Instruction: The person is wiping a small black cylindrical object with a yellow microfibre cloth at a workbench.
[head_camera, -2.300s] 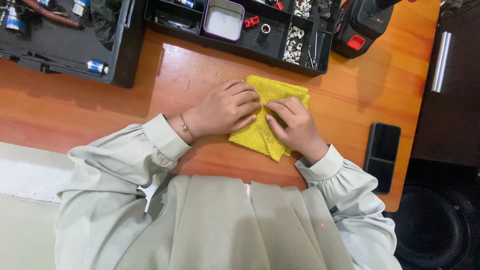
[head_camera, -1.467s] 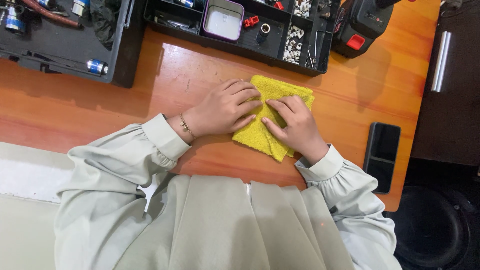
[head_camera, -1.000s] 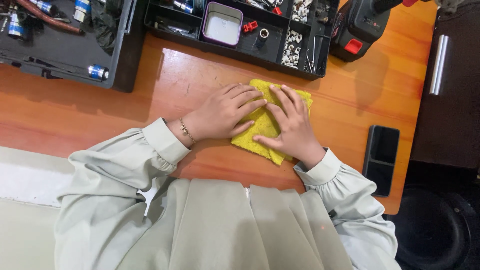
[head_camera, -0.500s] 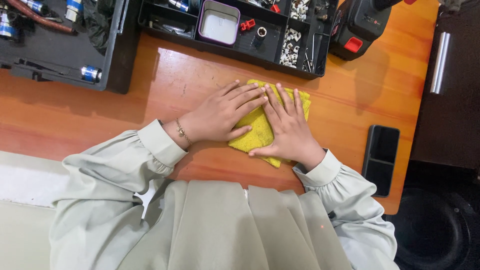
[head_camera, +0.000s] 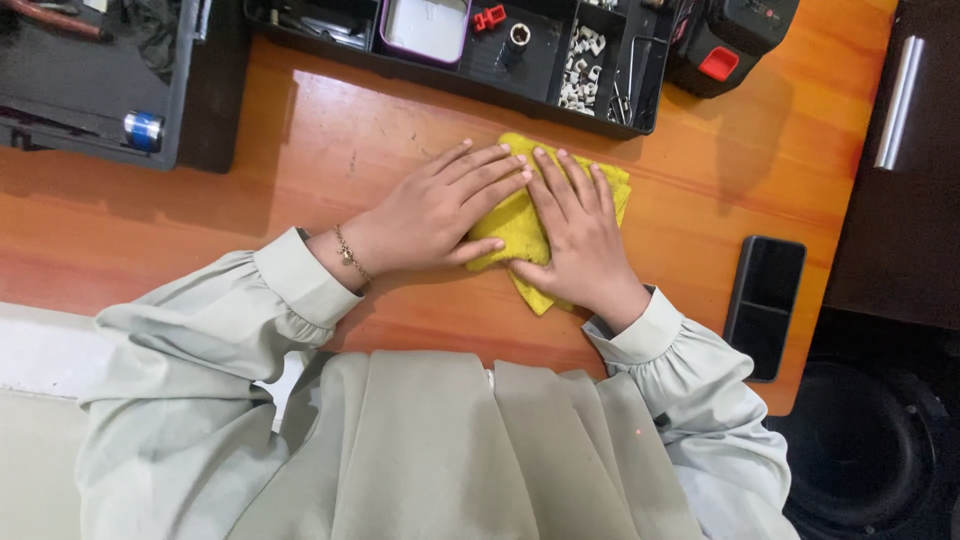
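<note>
On an orange wooden tabletop (head_camera: 300, 150), seen from above, a person in pale grey-green sleeves presses both hands flat on a folded yellow cloth (head_camera: 512, 218). The cloth lies near the middle of the tabletop, just in front of the person's body and a little short of a black parts tray. The left hand (head_camera: 440, 212), with a thin gold bracelet (head_camera: 347, 255) at the wrist, covers the cloth's left edge, fingers spread and straight. The right hand (head_camera: 580, 240) lies beside it over the cloth's right half, fingers pointing away from the body. Neither hand closes a grip on anything; both are wide and flat, palms down, which appears to hold the folded layers together and smooth them. One yellow corner pokes out below the right palm.

Along the far edge sits the black parts tray (head_camera: 650, 105), split into compartments: one holds a rectangular tin (head_camera: 425, 25) with a purple rim and pale inside, another a small red clip (head_camera: 489, 17), another a heap of little white plastic pieces (head_camera: 577, 75). To the left is an open black case (head_camera: 200, 120) with a blue and silver cylinder (head_camera: 142, 131). At the upper right stands a black tool (head_camera: 735, 40) with a red button. A dark phone (head_camera: 765, 305) lies face up, screen off, to the right of the right sleeve, well apart from the cloth. No label can be made out.
</note>
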